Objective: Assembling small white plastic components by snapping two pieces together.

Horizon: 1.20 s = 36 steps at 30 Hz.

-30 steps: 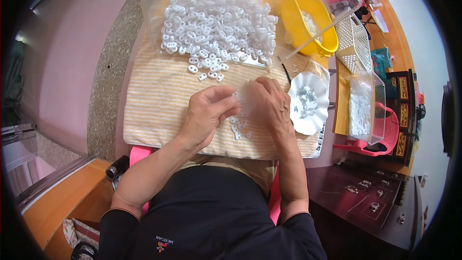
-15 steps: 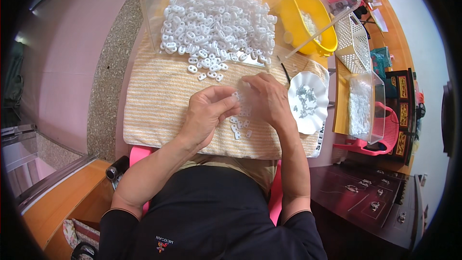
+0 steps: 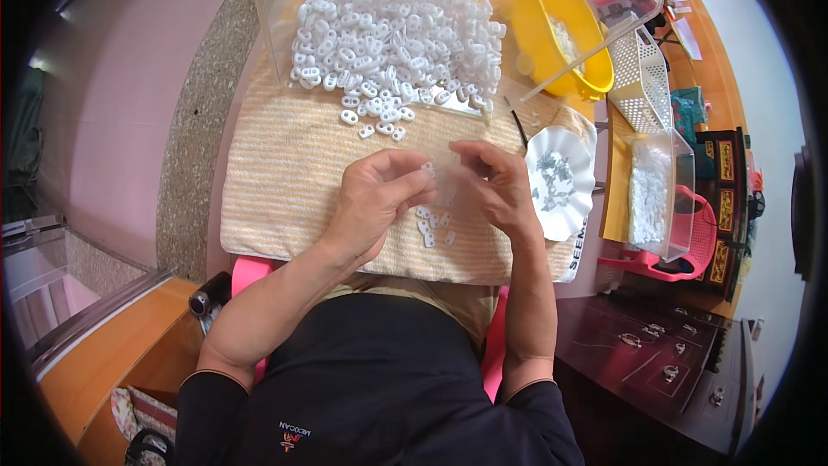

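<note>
While both hands work over the striped towel (image 3: 285, 173) on the lap, little differs from a second ago: same spot, same posture, only the fingertips have drawn closer. Left hand (image 3: 371, 203) has thumb and forefinger pressed together on a small white plastic clip (image 3: 428, 169). Right hand (image 3: 496, 190) sits at 3 o'clock of it, fingers curled toward the same clip; can't tell whether it grips its own part or just steadies, detail too small.

Judgement: mid-cycle on one piece, not a handover between pieces.

Loose clips (image 3: 431, 224), a few, lie on the towel just below the fingertips, at 6 o'clock. White scalloped dish (image 3: 565, 185) with small grey metal bits is just beside the right hand at 3 o'clock.

Farther out at 12 o'clock: the big pile of white clips (image 3: 397, 43), spilling from a tipped clear plastic bin (image 3: 285, 9) onto the towel's far edge. Pile looks unchanged. Yellow bowl (image 3: 561, 34) at 1 o'clock, white lattice basket (image 3: 642, 78) beyond it, clear tub of white parts (image 3: 655, 194) in a pink basket (image 3: 699, 246) at 3 o'clock, well apart.
</note>
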### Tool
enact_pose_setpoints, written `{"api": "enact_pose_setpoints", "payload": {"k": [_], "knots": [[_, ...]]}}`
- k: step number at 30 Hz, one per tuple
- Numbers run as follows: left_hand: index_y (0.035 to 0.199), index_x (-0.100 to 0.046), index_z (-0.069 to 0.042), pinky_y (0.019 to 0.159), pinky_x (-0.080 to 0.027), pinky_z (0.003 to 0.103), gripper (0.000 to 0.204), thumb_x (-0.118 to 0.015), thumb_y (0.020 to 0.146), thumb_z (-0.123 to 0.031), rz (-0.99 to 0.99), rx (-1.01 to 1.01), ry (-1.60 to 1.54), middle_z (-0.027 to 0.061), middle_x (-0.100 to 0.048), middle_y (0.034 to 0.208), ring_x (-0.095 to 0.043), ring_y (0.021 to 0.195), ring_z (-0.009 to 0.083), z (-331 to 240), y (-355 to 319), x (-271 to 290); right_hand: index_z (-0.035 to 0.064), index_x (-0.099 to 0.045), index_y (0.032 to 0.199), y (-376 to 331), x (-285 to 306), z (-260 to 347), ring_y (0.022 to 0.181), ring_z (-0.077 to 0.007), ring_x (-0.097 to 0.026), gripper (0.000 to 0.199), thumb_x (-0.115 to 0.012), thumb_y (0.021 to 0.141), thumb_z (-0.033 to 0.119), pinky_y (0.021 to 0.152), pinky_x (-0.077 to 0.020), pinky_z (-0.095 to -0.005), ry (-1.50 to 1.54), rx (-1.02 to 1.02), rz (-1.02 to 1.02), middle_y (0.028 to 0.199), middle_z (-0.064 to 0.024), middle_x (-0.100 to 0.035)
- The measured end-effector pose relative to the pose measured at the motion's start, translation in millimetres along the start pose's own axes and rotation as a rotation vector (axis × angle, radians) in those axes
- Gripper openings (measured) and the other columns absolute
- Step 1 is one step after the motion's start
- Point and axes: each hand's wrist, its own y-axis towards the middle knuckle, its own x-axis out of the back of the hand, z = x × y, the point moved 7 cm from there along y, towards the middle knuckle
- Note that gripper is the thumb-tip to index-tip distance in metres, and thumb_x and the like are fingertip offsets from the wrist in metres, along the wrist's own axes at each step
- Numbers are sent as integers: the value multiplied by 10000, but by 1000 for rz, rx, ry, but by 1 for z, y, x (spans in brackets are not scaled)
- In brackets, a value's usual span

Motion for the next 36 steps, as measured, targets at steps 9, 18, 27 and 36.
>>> {"api": "enact_pose_setpoints", "payload": {"k": [9,18,27,36], "knots": [[1055,-612,12,762,-565,259,164,-626,896,-23,44,-4,6,89,-680,942,-664,801,133,-2,-2,-7,-26,-642,1123,-11,-8,-7,732,-32,-546,263,-654,861,-21,647,-432,-175,304,-106,17,819,27,-614],[1056,-617,9,754,-562,254,167,-632,895,-35,44,-10,33,85,-684,943,-661,795,125,-3,-3,-8,-43,-628,1138,-14,-12,-11,827,-89,-610,277,-672,874,29,743,-517,-228,444,-152,28,890,-31,-637],[1050,-626,1,744,-554,238,167,-642,892,-50,46,-3,81,75,-687,938,-656,789,110,-4,-3,-10,-51,-607,1150,-15,-12,-14,866,-112,-637,305,-672,859,9,777,-506,-229,494,-208,47,947,-58,-668],[1046,-631,-5,725,-544,223,164,-644,890,-54,68,-5,84,70,-687,924,-655,787,106,-3,-4,-10,-48,-612,1166,-18,-12,-13,898,-122,-635,319,-674,865,35,803,-505,-243,499,-225,68,985,-65,-672]]}}
